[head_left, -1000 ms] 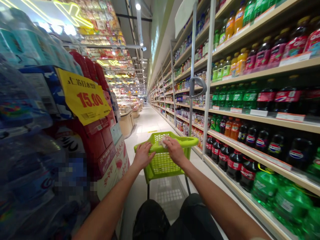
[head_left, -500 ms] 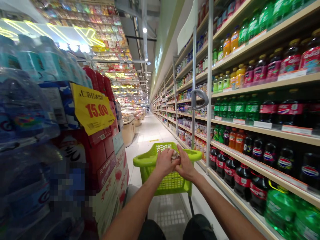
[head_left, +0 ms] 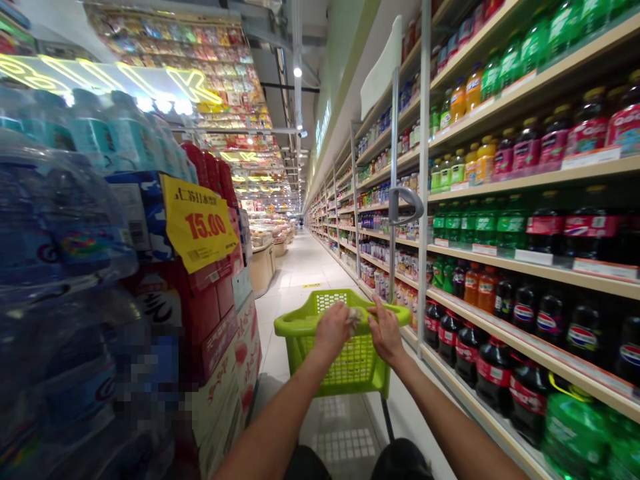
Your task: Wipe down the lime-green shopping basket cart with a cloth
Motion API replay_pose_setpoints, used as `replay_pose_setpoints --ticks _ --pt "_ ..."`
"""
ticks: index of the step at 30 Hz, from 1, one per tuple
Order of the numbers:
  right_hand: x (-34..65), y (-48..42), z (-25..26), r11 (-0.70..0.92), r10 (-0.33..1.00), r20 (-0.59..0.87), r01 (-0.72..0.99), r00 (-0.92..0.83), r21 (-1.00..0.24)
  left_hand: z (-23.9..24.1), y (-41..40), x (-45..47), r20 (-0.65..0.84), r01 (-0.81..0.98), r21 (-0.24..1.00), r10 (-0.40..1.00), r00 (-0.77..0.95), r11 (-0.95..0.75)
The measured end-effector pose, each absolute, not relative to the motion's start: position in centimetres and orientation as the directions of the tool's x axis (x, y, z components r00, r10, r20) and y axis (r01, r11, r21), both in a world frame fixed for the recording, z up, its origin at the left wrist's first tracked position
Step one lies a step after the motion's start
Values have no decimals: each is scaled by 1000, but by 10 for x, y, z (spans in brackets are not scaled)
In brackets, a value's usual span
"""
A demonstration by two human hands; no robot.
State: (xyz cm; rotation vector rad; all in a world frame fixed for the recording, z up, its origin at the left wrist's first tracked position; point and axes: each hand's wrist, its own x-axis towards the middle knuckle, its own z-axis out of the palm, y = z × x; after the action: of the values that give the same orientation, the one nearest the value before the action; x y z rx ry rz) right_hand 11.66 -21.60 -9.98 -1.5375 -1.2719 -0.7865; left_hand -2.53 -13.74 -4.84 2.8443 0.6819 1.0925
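Note:
My left hand (head_left: 333,329) is closed around a small crumpled whitish thing (head_left: 354,320), whose kind is too small and blurred to tell. To its right, a short gap away, my right hand (head_left: 387,335) has its fingers partly stretched out, and nothing shows in them. Both hands are over the near rim of a green plastic shopping cart (head_left: 295,327). Part of its lattice basket is hidden behind my wrists.
Shelves (head_left: 500,190) of soda bottles line the right side, with a grey metal post (head_left: 394,153) by them. At left stand stacked drink packs (head_left: 65,220) and a yellow price sign (head_left: 200,223). The tiled aisle (head_left: 295,273) runs ahead between shelves and display counters (head_left: 263,267).
My hands were together around the crumpled thing. Now they are apart: my right hand has come off to the right and the thing stays in my left. The view has shifted slightly.

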Motion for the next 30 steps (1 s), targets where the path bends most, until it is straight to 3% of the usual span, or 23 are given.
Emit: replay_pose_setpoints --ticks 4,9,15,20,22,26,28,30 --pt "121 -218 -102 20 363 908 973 208 -230 -53 -139 -23 626 297 109 297 721 -949" --pt "111 -215 -99 29 353 900 958 257 -285 -55 -131 -33 635 414 201 440 635 -888" --pt "111 -215 -100 63 362 896 953 256 -297 -50 -142 -8 583 240 133 272 766 -962" --pt "108 -216 -98 102 335 874 908 353 -406 -46 -119 -38 595 438 316 535 599 -842" --pt "103 -214 -97 97 326 870 902 371 -421 -47 -123 -35 596 437 273 507 622 -857" --pt "103 -214 -99 100 348 880 921 323 -377 -51 -135 -16 609 274 123 290 738 -954" --pt "108 -216 -100 116 370 881 926 295 -359 -52 -128 -24 624 274 152 308 718 -949" --pt "110 -217 -101 115 369 883 928 290 -353 -53 -116 -41 640 347 246 421 644 -905"
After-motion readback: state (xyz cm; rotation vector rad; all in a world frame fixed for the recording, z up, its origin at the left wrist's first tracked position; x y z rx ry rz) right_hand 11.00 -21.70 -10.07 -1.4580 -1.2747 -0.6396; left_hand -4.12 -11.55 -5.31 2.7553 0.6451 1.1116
